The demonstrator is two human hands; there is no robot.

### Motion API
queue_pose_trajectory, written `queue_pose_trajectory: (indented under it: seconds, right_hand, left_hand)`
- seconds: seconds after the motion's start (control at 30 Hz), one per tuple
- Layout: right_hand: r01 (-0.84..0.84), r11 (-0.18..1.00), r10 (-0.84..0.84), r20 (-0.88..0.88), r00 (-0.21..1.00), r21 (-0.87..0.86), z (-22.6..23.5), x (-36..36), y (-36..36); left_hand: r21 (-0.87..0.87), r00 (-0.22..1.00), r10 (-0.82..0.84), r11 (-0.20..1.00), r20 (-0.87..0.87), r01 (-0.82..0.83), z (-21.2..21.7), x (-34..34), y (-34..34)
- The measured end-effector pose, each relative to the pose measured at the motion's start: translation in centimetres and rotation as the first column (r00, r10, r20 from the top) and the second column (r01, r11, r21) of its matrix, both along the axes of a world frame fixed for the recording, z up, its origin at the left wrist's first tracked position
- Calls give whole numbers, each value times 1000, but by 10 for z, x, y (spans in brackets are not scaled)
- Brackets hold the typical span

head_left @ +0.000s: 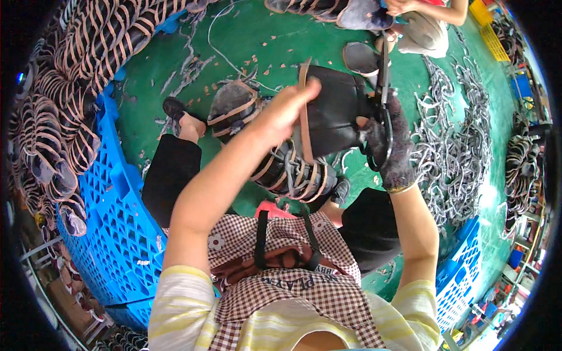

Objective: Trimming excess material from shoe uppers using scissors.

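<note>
My bare left hand [287, 114] grips the edge of a black curved piece [335, 111] that looks like moulded rubber or leather, with a tan strip [305, 131] along its left side. At the piece's right side, my right hand [401, 155], in a dark knit glove, holds a pair of large scissors [384, 73]. Their long dark blades point away from me. The glove leaves the thumb tip bare, and part of the handles is hidden. Beneath my hands, between my legs, lies a bundle of similar dark pieces [287, 175] with tan edges.
Rows of nested tan-edged pieces [64, 123] lie at left by a blue plastic pallet [111, 193]. Grey trimmings [451, 152] heap on the green floor [164, 64] at right. Another person's hand [401, 7] and a loose cup-shaped piece [360, 57] are at the far side.
</note>
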State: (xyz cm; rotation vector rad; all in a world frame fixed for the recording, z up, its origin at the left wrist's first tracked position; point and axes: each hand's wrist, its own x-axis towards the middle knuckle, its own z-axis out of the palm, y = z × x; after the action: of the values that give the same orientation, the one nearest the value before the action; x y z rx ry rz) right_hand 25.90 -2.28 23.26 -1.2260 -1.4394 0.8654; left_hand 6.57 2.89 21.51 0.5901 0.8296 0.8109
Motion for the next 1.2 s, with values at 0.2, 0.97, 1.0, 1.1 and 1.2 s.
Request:
queue_pose_trajectory:
  seconds: [0.2, 0.97, 1.0, 1.1, 1.2]
  right_hand:
    - [-484, 639, 25, -612, 790, -598, -103, 70, 80]
    - [230, 664, 549, 673, 496, -712, -278, 109, 176]
    - [147, 670, 577, 636, 512, -727, -286, 116, 157]
    - [28, 707, 592, 613, 524, -707, -231, 101, 106]
    - [-25, 636, 719, 580, 383, -772, -144, 83, 87]
  left_hand:
    - [643, 698, 419, 762, -580, 77, -81, -63, 70]
    - [492, 274, 411, 672, -869, 553, -231, -57, 141]
    - [512, 396, 335, 667, -855, 541, -247, -26, 142]
    - [412, 616, 53, 789, -786, 457, -305, 58, 138]
    - [141, 742, -177, 928, -647, 344, -387, 101, 133]
